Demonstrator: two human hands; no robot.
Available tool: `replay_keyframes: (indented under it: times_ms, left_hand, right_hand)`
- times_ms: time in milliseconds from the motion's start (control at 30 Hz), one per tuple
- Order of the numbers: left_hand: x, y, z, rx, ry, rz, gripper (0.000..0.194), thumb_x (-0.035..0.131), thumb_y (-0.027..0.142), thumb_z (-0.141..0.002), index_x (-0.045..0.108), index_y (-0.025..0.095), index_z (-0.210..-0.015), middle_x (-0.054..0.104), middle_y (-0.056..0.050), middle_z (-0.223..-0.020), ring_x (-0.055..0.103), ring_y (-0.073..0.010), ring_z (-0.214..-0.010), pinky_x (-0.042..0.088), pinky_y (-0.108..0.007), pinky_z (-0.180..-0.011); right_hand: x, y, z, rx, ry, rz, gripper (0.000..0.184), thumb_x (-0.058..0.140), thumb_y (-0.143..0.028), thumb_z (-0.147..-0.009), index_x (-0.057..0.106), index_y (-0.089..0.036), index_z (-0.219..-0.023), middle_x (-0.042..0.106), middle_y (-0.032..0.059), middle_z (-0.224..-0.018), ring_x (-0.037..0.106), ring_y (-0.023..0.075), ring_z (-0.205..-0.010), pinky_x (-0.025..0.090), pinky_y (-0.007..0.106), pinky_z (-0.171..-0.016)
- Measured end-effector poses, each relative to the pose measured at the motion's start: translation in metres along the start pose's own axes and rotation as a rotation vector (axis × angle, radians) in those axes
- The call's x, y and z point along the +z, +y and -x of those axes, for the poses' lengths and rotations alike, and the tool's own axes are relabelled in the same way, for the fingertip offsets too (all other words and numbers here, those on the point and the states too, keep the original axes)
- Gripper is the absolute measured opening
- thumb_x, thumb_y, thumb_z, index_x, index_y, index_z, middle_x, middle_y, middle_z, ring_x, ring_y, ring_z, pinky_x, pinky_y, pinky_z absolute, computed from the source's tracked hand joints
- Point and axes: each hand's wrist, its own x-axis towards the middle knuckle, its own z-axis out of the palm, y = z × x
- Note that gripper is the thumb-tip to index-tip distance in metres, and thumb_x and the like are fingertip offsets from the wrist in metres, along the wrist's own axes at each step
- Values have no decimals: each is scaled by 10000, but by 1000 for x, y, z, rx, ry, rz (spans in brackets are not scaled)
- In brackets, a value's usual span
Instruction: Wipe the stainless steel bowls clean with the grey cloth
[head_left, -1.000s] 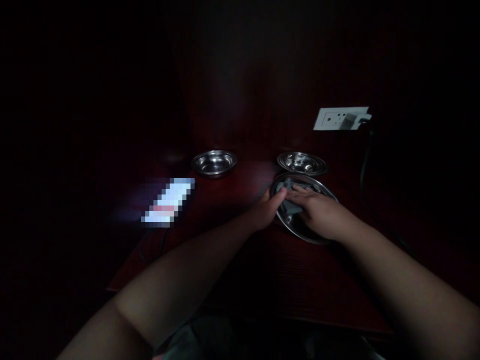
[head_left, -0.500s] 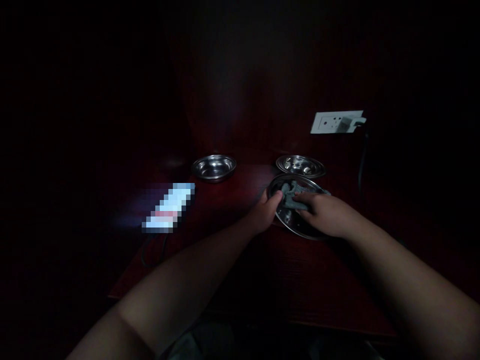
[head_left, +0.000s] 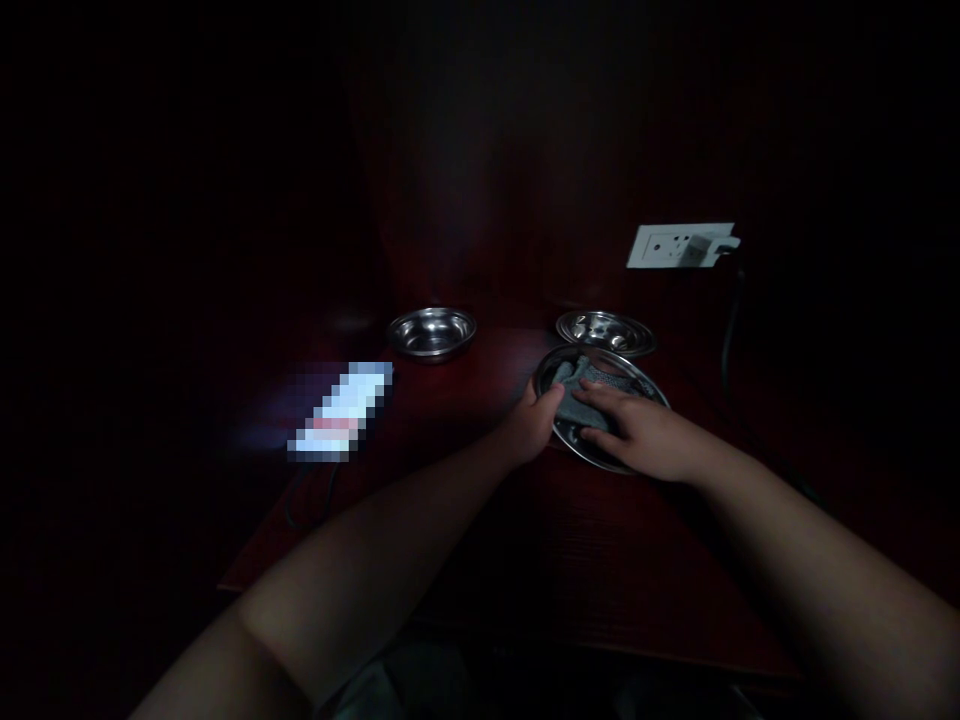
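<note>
The left hand pinched the rim of a steel dish, its fingers mostly hidden, apparently for steadiness, toward the table's far edge; the right hand spread its fingers over gray cloth inside.

The shiny round metal dish that I steady by its rim sits open side up before me, bare steel showing along its near edge. Inside, I press a grey, textured cloth, bunched into uneven folds
</note>
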Motion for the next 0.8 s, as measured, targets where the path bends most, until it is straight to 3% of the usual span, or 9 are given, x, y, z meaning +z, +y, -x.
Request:
replay_keyframes:
  times_ms: [300,600,800]
  left_hand:
    - [0,0,0,2,-6,-2,461,465,349,-826,409,226,-1266,594,-74,-1165,579,-211,-1023,449,-389,-911]
    - [0,2,1,-70,-30,-13,497,449,374,-832,345,248,-1301,566,-87,-1178,608,-208,-931,509,-385,-793]
    - [1,4,2,-46,-33,-3,475,451,341,-837,359,236,-1292,563,-85,-1191,591,-206,-979,487,-386,-850]
  right_hand:
    - [2,3,0,-33,44,-32,557,528,-369,-800,467,-143,-1305,430,116,-1379,390,273,-1272,316,421,-1068]
    - [2,2,-1,-60,51,-29,526,530,-340,-798,491,-132,-1279,434,131,-1374,404,275,-1262,315,425,-1068]
    - [1,0,0,-39,55,-32,529,540,-333,-788,494,-130,-1273,454,132,-1358,395,275,-1268,319,428,-1065]
